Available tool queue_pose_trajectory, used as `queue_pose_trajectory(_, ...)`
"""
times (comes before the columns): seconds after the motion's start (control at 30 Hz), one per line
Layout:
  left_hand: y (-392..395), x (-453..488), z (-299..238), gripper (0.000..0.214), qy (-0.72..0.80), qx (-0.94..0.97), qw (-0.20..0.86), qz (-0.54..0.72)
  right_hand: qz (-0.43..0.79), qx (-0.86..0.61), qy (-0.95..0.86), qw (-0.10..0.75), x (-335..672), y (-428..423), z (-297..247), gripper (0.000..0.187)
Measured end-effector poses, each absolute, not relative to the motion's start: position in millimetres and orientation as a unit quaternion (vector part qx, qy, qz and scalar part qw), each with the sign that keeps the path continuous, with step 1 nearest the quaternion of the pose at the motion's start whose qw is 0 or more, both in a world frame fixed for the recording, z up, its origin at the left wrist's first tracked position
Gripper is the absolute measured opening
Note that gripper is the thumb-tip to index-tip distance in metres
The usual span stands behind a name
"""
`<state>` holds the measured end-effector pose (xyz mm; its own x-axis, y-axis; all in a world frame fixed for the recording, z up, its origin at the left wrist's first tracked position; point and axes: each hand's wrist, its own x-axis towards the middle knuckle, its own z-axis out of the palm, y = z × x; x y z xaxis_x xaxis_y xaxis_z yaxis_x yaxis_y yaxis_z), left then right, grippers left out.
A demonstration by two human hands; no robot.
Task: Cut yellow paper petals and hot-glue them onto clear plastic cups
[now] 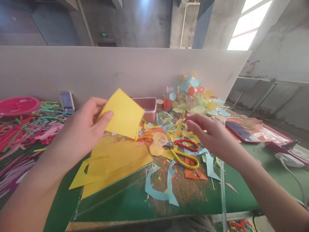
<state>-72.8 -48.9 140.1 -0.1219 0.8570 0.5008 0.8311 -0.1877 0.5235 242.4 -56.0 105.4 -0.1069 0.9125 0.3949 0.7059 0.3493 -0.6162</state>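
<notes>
My left hand (pixel 84 129) is raised above the table and pinches a yellow square of paper (pixel 124 114) by its left edge, thumb in front. Below it lie larger yellow sheets (pixel 113 164) on the green table top (pixel 125 203). My right hand (pixel 210 130) hovers palm down over scattered paper scraps, fingers slightly curled and apart, holding nothing I can see. Just left of and below it lie scissors with one red and one yellow handle (pixel 184 151) and a small clear round lid (pixel 159 139).
A pink plastic box (pixel 148 108) stands behind the yellow square. Coloured paper circles and cups (pixel 193 96) pile up at the back right. Strips and straws (pixel 21 129) and a red bowl (pixel 18 105) lie left. A phone (pixel 241 131) and cables rest right. A grey partition (pixel 120 71) closes the back.
</notes>
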Motion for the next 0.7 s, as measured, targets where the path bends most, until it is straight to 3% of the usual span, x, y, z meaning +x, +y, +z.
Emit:
queue_pose_trajectory(0.17,-35,-17,129,0.031,0.507,0.720,0.200,0.430,0.312,-0.484,-0.708,0.408,215,-35,101,0.045)
queue_pose_trajectory(0.33,-23,3,103,0.036,0.501,0.739,0.246,0.378,0.359,-0.505,-0.637,0.459,208,-16,81,0.041)
queue_pose_trajectory(0.7,-12,-13,57,0.035,0.552,0.742,0.226,0.307,0.288,-0.560,-0.708,0.320,207,1,39,0.035)
